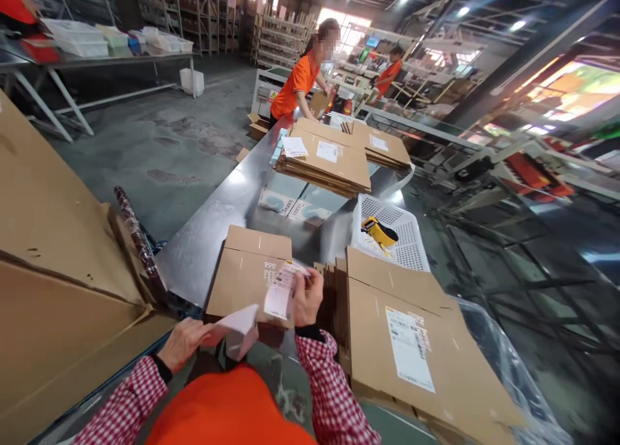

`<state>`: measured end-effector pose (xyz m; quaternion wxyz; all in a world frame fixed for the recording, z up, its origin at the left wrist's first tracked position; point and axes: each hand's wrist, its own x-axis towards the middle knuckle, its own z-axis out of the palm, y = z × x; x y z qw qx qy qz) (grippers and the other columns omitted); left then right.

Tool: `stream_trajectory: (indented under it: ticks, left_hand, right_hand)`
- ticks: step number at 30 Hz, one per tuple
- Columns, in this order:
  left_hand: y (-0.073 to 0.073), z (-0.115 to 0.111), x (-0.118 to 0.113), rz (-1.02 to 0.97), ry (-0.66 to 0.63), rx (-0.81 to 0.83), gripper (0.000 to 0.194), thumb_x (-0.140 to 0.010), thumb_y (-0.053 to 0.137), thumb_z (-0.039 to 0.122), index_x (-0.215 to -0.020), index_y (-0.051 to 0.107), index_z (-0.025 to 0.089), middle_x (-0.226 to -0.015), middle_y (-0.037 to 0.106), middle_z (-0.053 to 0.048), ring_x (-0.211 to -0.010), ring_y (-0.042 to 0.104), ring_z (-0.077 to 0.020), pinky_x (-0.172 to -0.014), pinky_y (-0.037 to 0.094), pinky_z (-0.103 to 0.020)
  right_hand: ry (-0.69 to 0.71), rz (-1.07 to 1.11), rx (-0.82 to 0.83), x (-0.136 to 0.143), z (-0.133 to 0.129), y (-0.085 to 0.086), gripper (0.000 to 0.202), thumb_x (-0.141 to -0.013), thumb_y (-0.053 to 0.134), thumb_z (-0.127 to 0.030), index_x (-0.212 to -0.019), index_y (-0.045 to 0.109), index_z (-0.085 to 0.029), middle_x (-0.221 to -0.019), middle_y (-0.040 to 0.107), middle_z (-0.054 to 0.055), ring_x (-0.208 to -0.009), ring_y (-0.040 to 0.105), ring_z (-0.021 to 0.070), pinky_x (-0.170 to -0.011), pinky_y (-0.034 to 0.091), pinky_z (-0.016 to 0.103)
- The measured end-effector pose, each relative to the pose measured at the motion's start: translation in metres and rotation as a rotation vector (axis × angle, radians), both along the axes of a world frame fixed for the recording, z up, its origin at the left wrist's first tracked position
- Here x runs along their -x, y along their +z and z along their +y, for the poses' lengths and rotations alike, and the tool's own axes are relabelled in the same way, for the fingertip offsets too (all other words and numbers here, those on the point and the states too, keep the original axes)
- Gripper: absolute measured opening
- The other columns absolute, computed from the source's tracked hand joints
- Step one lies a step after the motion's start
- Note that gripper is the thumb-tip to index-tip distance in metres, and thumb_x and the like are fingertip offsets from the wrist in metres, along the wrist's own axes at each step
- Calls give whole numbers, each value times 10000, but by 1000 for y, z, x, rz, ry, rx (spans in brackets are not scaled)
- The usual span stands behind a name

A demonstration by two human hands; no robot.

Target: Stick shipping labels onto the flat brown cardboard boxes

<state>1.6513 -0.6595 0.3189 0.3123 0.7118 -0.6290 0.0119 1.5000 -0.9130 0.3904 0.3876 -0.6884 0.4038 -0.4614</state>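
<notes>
My right hand (pixel 308 295) pinches the upper edge of a white shipping label (pixel 279 298) over a flat cardboard box (pixel 245 270). The label's lower part lies on or just above the cardboard; I cannot tell which. My left hand (pixel 185 343) is closed on a bent strip of pale paper (pixel 238 325) at the near edge of that box. To the right rests a stack of flattened cartons (pixel 372 316), whose top one carries a shipping label (pixel 411 348).
A white perforated basket (pixel 391 216) holds a yellow-and-black tool (pixel 379 232). Farther along the metal table (pixel 213 219), labelled flat cartons (pixel 334 154) lie on light-blue boxes (pixel 303 199). A large open carton (pixel 58 290) stands at left. A co-worker (pixel 303 80) in orange works beyond.
</notes>
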Motion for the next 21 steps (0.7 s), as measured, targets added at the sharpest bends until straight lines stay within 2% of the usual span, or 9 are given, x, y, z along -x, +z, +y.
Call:
stream_trajectory:
  ticks: [3,5,9,12,14,16,17,19,21]
  left_hand:
    - [-11,-4,-1,-49,-67,39,299,-936,408,169,-1079,670,179,-896,710,-77,-865,672,-176,-803,555,-301]
    - [-16,-13,3,-68,-107,53,328,-905,424,115,-1129,647,202,-1077,693,-84,-1063,626,-197,-920,530,-348]
    - [-22,-29,10,-76,-102,22,402,-778,506,12,-1092,657,212,-1239,632,-91,-1218,536,-259,-977,504,-461]
    - [-25,-31,10,-67,-86,-29,444,-701,527,-49,-1036,667,208,-1307,587,-102,-1247,512,-272,-982,496,-493]
    - [-28,-29,9,-53,-94,-60,462,-680,535,-67,-1021,667,216,-1330,572,-98,-1264,497,-268,-993,485,-497]
    - [-33,-28,8,-42,-107,-71,487,-665,532,-78,-1019,668,227,-1344,560,-96,-1279,480,-274,-1004,467,-517]
    - [-36,-28,8,-41,-116,-68,502,-659,524,-83,-1022,668,232,-1352,552,-99,-1285,472,-279,-1008,458,-527]
    - [-41,-27,8,-38,-124,-49,530,-652,493,-94,-1022,674,239,-1362,540,-109,-1289,467,-289,-1003,455,-536]
    - [-45,-26,6,-21,-133,-41,537,-659,464,-96,-1012,683,244,-1383,520,-109,-1295,463,-286,-1008,454,-521]
  right_hand:
    - [258,216,-68,-24,-21,-19,362,-818,542,-370,-1096,448,-156,-963,627,83,-813,620,184,-731,518,322]
    - [352,334,-43,-38,-23,-37,397,-779,576,-333,-1109,453,-150,-1003,624,100,-869,615,207,-794,510,362]
    - [381,437,-11,-55,-18,-61,457,-722,603,-246,-1146,483,-127,-1070,601,134,-1001,580,260,-902,465,428]
    - [402,530,14,-56,-16,-60,644,-647,688,-214,-1247,476,-116,-1227,541,178,-1098,539,305,-941,439,447]
    - [330,693,79,-56,-10,-55,819,-629,743,-244,-1361,401,-113,-1411,376,228,-1181,483,351,-967,406,473]
    - [229,886,174,-57,3,-53,851,-695,725,-319,-1426,336,-122,-1498,232,236,-1269,394,384,-1023,326,517]
    - [228,951,226,-58,11,-54,801,-751,681,-362,-1436,332,-136,-1507,230,221,-1308,348,379,-1056,271,531]
    - [362,981,317,-62,23,-59,660,-852,561,-431,-1435,355,-201,-1501,298,158,-1369,269,330,-1110,158,533]
    - [463,982,325,-61,25,-65,564,-900,475,-457,-1422,380,-266,-1501,327,97,-1397,224,289,-1129,96,527]
